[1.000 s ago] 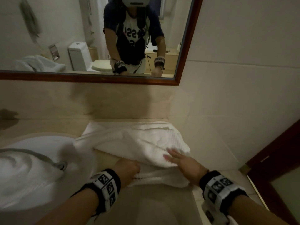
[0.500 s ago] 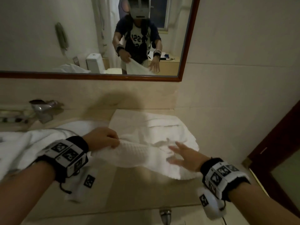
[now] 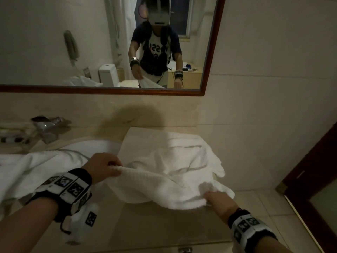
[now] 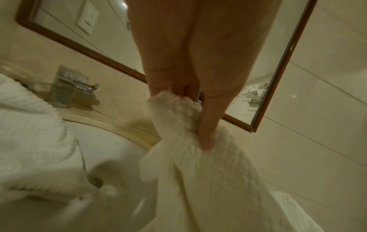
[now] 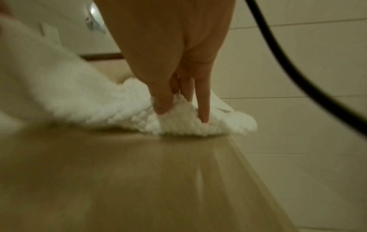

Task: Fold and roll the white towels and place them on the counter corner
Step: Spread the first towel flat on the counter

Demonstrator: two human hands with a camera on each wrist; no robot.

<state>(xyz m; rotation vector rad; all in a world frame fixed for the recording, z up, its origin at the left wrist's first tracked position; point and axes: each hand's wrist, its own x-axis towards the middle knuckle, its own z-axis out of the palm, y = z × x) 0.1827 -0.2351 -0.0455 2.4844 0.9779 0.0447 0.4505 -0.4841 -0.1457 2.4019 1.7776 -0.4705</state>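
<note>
L hand w/ fingers curled tight, gripping a bunched corner of the waffle towel just right of the sink; it's lifted higher than 0.5 s ago. R hand pinches the towel's near edge betw. thumb & fingers, low at the counter; earlier it was spread open. Another towel lies flat behind, in the counter corner. Shirt lettering in mirror unreadable.

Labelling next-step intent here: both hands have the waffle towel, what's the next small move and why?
Probably draw the hands apart and lift to spread the waffle towel flat. The left hand grips one bunched end, the right hand pinches another low by the counter, and the cloth sags crumpled between them, so no fold is possible yet.
</note>
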